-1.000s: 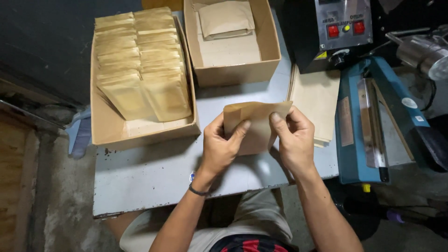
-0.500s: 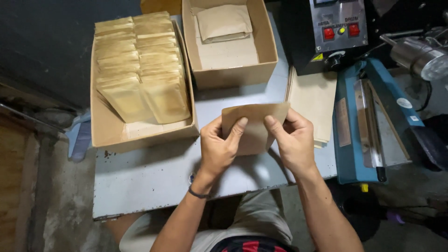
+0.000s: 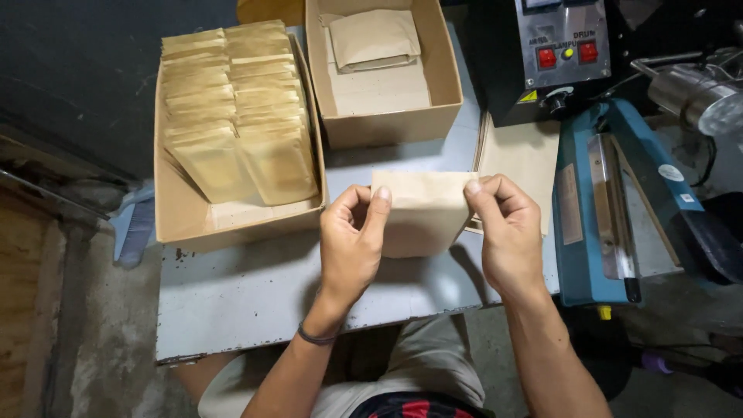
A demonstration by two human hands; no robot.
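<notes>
free: bare bench (image 3: 248, 302) front-left | blocked: 2 boxes behind, packet box (image 3: 186, 224), open box (image 3: 387, 128) | right: blue sealer (image 3: 611, 224), paper stack (image 3: 518, 155)

Light from above, fairly bright on the grey table (image 3: 232, 294) and kraft pouch (image 3: 422, 209); hands cast soft shadows onto the tabletop below the grip. Left of the grip, floor and wall go dim. Glare on the metal cylinder (image 3: 696, 97) far right. Focus sharp, slight wide-angle edge stretch.
</notes>
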